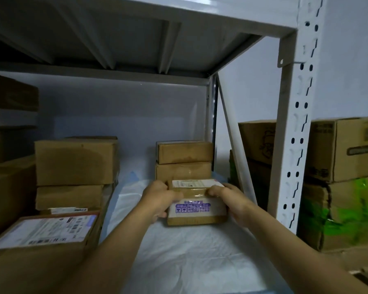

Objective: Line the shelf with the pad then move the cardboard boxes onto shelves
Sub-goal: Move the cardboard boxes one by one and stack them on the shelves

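A small cardboard box (197,211) with a white label and purple print rests on the white pad (179,251) that covers the shelf. My left hand (160,198) grips its left side and my right hand (227,201) grips its right side. Directly behind it stand two stacked small boxes (184,161) against the right rear of the shelf. The pad's blue edge shows near the back.
Stacked cardboard boxes (74,166) fill the shelf's left side, with a labelled box (45,232) nearest me. The white slotted upright (293,132) stands at right, the shelf above (136,35) is close overhead. Larger boxes (346,149) with green tape sit beyond the upright.
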Demonstrator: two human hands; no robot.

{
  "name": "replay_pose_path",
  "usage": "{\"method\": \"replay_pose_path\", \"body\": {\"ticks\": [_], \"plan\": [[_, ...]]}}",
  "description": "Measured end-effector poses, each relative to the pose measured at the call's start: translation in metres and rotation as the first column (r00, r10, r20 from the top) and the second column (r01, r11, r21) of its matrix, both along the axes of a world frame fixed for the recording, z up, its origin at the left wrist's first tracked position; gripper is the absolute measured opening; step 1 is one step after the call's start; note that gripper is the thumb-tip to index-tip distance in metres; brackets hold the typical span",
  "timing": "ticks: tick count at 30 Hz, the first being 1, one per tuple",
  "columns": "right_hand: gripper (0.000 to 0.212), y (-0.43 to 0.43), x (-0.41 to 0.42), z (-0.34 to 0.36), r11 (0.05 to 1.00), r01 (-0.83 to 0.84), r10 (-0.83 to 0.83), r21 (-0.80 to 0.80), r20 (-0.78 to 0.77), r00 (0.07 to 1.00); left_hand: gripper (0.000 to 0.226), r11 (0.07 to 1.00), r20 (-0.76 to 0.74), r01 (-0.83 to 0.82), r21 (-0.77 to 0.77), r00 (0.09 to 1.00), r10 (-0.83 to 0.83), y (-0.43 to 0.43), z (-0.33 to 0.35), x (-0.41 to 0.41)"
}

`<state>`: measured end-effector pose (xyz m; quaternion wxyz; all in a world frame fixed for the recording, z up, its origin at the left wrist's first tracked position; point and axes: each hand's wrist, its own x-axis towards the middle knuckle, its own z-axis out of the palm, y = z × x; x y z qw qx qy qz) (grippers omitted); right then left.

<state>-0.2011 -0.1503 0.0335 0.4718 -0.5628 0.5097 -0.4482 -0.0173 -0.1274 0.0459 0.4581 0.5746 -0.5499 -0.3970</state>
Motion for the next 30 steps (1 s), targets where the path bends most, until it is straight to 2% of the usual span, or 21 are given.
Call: {"method": "replay_pose_path", "body": {"ticks": [3,7,10,13,15,17,18,20,21,23,26,30], "plan": [[0.007,-0.002,0.003,-0.002,1.000,0.023,-0.024,-0.017,-0.037,0.999,0.023,0.999,0.022,-0.028,0.032,0.999,0.027,-0.004,-0.008,0.003],[0.016,-0.003,0.004,-0.003,0.997,0.023,-0.032,-0.072,-0.120,0.992,0.029,0.997,0.047,-0.072,0.020,0.996,0.071,-0.009,-0.021,0.005],[0.022,-0.002,0.006,-0.002,0.999,0.029,-0.037,-0.040,-0.217,0.975,0.025,0.997,0.112,-0.082,0.015,0.991,0.080,-0.007,-0.025,0.006],[0.041,-0.005,0.008,-0.004,0.988,0.149,-0.155,-0.044,-0.217,0.964,0.023,0.998,0.168,-0.065,0.004,0.984,0.063,0.001,-0.022,0.007],[0.052,-0.003,0.014,-0.001,0.932,0.291,-0.342,-0.215,-0.262,0.902,0.022,0.996,0.174,-0.074,-0.052,0.981,0.082,0.009,-0.017,0.010],[0.043,0.005,0.029,0.008,0.833,0.347,-0.458,-0.431,-0.185,0.869,0.020,0.983,0.127,-0.117,-0.141,0.983,0.135,0.020,-0.012,0.019],[0.033,0.013,0.041,0.014,0.817,0.321,-0.427,-0.479,-0.129,0.895,0.018,0.970,0.087,-0.153,-0.191,0.981,0.171,0.028,-0.007,0.026],[0.013,0.032,0.069,0.023,0.885,0.165,-0.225,-0.434,-0.090,0.970,0.013,0.916,0.011,-0.263,-0.301,0.960,0.280,0.050,0.001,0.047],[0.006,0.044,0.085,0.026,0.930,0.041,-0.086,-0.364,-0.108,0.990,0.010,0.875,0.000,-0.327,-0.358,0.937,0.350,0.062,0.004,0.060],[0.010,0.068,0.114,0.026,0.961,-0.203,0.172,-0.188,-0.168,0.971,0.009,0.784,0.041,-0.456,-0.421,0.854,0.518,0.088,0.009,0.090],[0.026,0.088,0.152,0.020,0.933,-0.358,0.334,-0.026,-0.305,0.892,0.020,0.706,0.235,-0.580,-0.406,0.681,0.694,0.118,0.009,0.136],[0.035,0.097,0.185,0.012,0.938,-0.347,0.310,-0.027,-0.385,0.869,0.026,0.779,0.600,-0.541,-0.318,0.521,0.607,0.137,0.000,0.164]]}}
